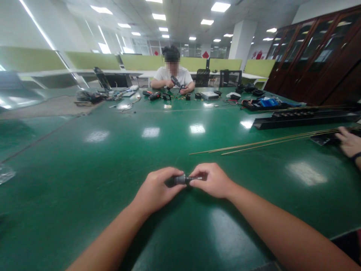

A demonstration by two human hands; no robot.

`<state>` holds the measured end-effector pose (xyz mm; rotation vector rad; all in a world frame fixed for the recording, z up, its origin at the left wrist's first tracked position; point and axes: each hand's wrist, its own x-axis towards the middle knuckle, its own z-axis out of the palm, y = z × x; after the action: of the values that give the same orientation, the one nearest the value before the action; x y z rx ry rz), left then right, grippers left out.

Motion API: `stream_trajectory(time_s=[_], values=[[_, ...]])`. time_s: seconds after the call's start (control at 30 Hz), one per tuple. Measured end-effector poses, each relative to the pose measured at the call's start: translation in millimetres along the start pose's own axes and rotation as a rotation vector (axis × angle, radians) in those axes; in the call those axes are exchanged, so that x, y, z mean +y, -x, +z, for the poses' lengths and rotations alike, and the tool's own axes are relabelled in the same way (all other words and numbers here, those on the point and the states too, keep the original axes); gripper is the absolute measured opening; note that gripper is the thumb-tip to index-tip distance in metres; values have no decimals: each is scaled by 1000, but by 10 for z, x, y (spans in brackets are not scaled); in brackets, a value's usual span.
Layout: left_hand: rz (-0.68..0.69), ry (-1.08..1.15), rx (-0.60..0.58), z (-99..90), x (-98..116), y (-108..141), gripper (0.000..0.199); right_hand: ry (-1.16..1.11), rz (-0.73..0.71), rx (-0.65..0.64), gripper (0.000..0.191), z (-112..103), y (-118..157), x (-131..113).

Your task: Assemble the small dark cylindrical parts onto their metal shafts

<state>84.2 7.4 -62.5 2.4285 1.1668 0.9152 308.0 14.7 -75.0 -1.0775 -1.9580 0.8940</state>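
"Which colours reach you over the feed?"

"I get a glossy green tabletop (135, 146), blotched with whitish reflections. The cylindrical part (180, 179) looks grey and black to me, with a silvery tip."

"And off to the side?"

"I see brassy gold rods (265, 143), a black channel (304, 122) and a bright blue bundle (269, 102)."

"What about the background?"

"From my end: plain lime-green partitions (225, 64), dark reddish-brown cabinets (304, 49), a red diamond decoration (205, 54), black chairs (202, 78), and one plain white shirt (160, 74). The ceiling lights (220, 7) glow white."
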Motion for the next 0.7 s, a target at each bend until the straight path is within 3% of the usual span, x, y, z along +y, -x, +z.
stream_trajectory(time_s=[0.7], values=[[34, -2, 62, 31, -39, 3, 21, 10, 1, 63, 9, 10, 25, 12]])
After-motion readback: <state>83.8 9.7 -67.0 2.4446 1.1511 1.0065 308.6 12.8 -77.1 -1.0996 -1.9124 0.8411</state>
